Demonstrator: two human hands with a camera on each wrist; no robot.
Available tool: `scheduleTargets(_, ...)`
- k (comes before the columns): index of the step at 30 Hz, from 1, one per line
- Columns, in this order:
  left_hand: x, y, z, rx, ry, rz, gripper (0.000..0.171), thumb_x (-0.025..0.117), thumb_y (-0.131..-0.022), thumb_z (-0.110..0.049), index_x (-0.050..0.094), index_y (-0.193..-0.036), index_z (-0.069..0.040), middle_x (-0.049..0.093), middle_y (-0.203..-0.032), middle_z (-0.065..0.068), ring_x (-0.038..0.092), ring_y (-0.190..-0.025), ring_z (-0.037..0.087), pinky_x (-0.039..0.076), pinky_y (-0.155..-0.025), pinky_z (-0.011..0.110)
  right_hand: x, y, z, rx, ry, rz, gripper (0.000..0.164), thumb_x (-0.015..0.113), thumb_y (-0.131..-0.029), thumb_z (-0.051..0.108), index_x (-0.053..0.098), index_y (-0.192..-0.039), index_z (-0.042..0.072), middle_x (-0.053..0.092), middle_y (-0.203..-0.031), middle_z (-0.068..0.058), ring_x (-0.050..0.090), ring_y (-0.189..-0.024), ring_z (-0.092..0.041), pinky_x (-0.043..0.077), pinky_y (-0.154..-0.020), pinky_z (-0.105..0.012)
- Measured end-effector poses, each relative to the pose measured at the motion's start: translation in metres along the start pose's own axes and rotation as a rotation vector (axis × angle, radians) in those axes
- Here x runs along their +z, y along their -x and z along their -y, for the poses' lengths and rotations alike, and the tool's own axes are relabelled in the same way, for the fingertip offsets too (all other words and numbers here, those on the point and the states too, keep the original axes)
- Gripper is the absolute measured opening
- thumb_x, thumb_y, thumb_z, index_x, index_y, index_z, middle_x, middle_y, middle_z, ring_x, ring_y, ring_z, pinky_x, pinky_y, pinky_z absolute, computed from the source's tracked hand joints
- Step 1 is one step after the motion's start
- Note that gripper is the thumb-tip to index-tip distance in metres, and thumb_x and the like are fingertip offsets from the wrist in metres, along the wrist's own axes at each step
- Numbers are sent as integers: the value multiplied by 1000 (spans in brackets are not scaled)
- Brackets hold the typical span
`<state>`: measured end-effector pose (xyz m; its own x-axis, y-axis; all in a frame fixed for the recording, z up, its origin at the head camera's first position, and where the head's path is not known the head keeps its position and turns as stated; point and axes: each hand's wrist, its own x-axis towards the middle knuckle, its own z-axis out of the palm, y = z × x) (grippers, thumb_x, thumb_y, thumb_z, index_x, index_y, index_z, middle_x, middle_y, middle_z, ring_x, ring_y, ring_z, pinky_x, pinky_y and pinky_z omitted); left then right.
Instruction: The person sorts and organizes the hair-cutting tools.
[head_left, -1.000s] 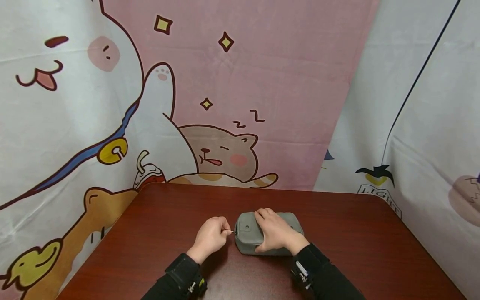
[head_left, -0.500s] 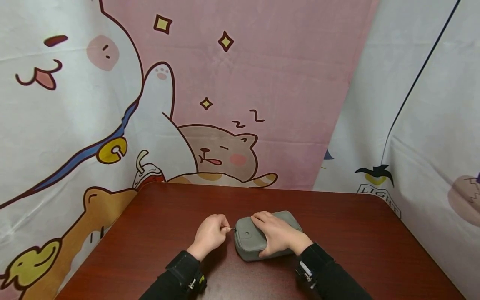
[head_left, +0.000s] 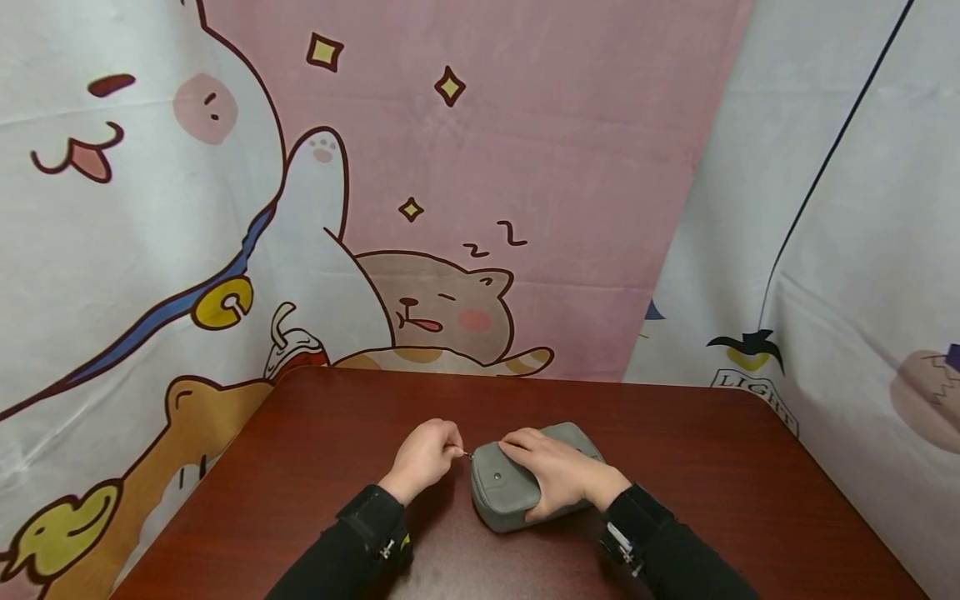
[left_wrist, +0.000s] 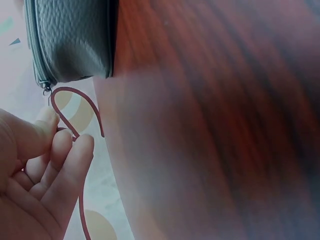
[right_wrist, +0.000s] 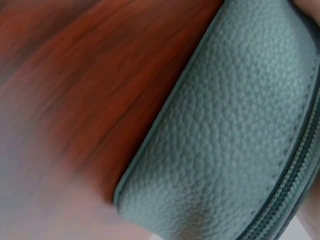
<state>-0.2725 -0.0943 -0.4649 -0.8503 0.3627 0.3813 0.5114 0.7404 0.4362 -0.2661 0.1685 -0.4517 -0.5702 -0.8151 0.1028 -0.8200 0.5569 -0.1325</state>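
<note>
A grey-green pebbled leather zip pouch [head_left: 491, 496] lies on the brown table. My right hand [head_left: 562, 473] grips it from above, fingers over the top and thumb down the near side. At the pouch's left end my left hand [head_left: 422, 458] pinches the zipper pull [left_wrist: 48, 94] between thumb and forefinger. The left wrist view has the slider at the corner of the pouch, with the pull stretched toward the fingers. A closed stretch of zipper [right_wrist: 287, 192] runs along the pouch edge in the right wrist view, where the right hand is mostly cut off.
The table [head_left: 360, 408] has a reddish wood grain, and its far edge meets a cloth backdrop [head_left: 570, 167] with cartoon animals. Black sleeves with strapped wrist devices cover both forearms.
The pouch has turned a little, its left end swinging toward the person. My right hand has shifted slightly right and nearer with it; my left hand has moved slightly farther away, still pinching the pull.
</note>
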Motion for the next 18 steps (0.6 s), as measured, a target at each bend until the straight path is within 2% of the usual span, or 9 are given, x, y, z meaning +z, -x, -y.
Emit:
scheduleTargets(4, 0, -3, -1, 43, 15, 18, 23, 78, -84, -7, 62, -72, -19, 53, -74, -9, 48, -68, 8, 44, -60, 25, -1, 4, -2, -31, -22, 11, 105, 88, -66, 47, 41, -149, 4, 43, -146, -9, 42, -132, -23, 43, -101, -38)
scheduleTargets(8, 1, -6, -3, 75, 8, 29, 21, 78, -84, -7, 64, -74, -18, 53, -75, -8, 50, -69, 8, 45, -62, 25, -2, 7, -4, -24, -37, 35, 104, 88, -66, 47, 40, -150, 7, 42, -147, -6, 41, -132, -19, 43, -102, -36)
scheduleTargets(18, 5, -16, -4, 98, 5, 11, 19, 78, -84, -6, 65, -74, -16, 54, -75, -6, 52, -70, 10, 46, -61, 25, -2, 6, -3, -26, -38, 34, 104, 88, -66, 46, 41, -149, 7, 42, -146, -6, 41, -132, -19, 43, -101, -36)
